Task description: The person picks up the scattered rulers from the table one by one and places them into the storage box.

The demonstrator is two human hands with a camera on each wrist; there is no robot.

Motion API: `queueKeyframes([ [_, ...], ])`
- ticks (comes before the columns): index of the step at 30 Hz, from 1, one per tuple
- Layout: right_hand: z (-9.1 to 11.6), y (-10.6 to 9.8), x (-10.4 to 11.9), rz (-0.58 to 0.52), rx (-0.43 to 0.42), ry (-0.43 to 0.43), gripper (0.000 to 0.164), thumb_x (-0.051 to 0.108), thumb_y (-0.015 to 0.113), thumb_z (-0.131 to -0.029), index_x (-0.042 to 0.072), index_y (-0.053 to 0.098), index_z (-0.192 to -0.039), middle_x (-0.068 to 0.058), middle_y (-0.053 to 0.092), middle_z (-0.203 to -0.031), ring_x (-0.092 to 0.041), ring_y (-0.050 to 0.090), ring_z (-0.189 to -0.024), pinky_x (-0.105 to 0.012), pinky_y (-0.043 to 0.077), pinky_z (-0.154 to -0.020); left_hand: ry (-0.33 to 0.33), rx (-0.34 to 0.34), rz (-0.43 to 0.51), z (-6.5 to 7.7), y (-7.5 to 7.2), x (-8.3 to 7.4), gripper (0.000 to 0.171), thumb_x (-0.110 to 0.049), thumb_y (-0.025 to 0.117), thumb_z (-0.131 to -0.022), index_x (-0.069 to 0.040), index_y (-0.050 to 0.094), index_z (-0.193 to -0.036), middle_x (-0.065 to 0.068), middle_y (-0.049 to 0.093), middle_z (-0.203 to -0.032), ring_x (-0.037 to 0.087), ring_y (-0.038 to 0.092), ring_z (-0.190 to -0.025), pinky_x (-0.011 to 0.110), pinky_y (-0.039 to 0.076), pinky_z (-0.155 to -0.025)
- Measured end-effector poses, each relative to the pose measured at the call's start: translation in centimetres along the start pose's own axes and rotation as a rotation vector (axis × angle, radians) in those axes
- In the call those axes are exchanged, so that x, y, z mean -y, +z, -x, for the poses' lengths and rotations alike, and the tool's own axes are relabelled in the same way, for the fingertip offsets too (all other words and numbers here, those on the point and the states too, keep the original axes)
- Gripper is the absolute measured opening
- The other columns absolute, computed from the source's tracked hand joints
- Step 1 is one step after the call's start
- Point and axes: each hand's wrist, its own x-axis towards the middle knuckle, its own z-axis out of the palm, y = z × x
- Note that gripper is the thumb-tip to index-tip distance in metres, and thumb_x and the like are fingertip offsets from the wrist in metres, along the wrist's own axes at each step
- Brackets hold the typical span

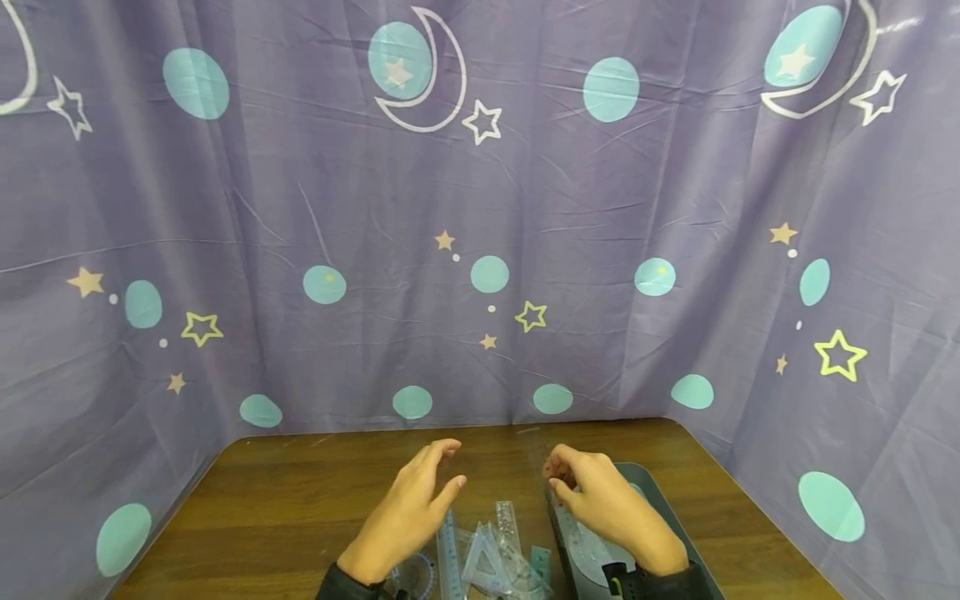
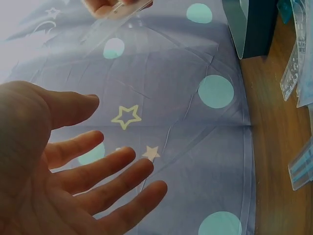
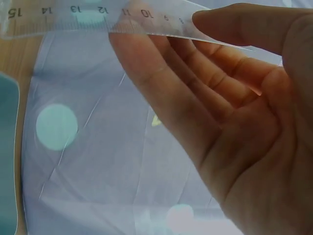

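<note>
My right hand [image 1: 603, 504] pinches a clear plastic ruler [image 3: 78, 22] between thumb and fingers, over the left edge of a dark tray [image 1: 651, 487]. Black numbers up to 15 show along the ruler in the right wrist view; in the head view it is barely visible. My left hand [image 1: 405, 512] is raised above the table, holding nothing, its fingers extended and spread in the left wrist view. Between and below the hands lie a blue ruler [image 1: 448, 558], a set square [image 1: 487, 567], a clear ruler [image 1: 506, 521] and a round protractor [image 1: 416, 575].
A small teal ruler [image 1: 540, 560] lies by the tray's left side. Inside the tray is pale translucent plastic [image 1: 588, 546], partly hidden by my right arm. A purple curtain [image 1: 480, 192] stands round the back and sides of the wooden table [image 1: 285, 500].
</note>
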Motion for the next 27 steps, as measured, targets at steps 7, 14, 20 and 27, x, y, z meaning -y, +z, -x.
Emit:
queueKeyframes([
  [7,0.9,-1.1,-1.5,-0.021,0.024,0.134,0.006,0.002,0.064,-0.106,0.006,0.063,-0.101,0.000,0.067,-0.085,-0.011,0.065,-0.064,-0.025,0.055,-0.055,-0.043,-0.012,-0.011,0.0,0.0,-0.1,0.043,-0.023,0.062,-0.111,-0.006,0.052,-0.149,0.019,0.060,-0.149,0.041,0.060,-0.135,0.059,0.058,-0.103],
  [14,1.6,-1.8,-3.1,0.031,0.058,0.292,0.008,0.000,0.069,-0.101,0.005,0.064,-0.098,-0.005,0.066,-0.072,-0.019,0.066,-0.056,-0.027,0.054,-0.050,-0.104,0.013,-0.009,0.2,-0.1,-0.2,0.047,-0.028,0.061,-0.112,-0.008,0.051,-0.153,0.019,0.055,-0.156,0.044,0.056,-0.142,0.064,0.053,-0.108],
  [20,2.1,-1.5,-4.5,0.047,0.086,0.412,0.016,-0.001,0.073,-0.098,0.007,0.061,-0.091,-0.008,0.064,-0.061,-0.019,0.064,-0.049,-0.030,0.055,-0.047,-0.196,0.024,-0.047,0.3,-0.1,-0.3,0.052,-0.026,0.065,-0.110,-0.006,0.049,-0.155,0.021,0.055,-0.156,0.046,0.053,-0.143,0.067,0.051,-0.109],
  [27,2.3,-1.0,-5.8,0.082,0.147,0.574,0.016,-0.006,0.075,-0.093,0.007,0.065,-0.093,-0.011,0.066,-0.060,-0.019,0.064,-0.049,-0.031,0.058,-0.050,-0.319,0.010,-0.172,0.5,-0.2,0.2,0.060,-0.023,0.071,-0.106,0.003,0.048,-0.155,0.029,0.060,-0.144,0.052,0.057,-0.134,0.069,0.051,-0.105],
])
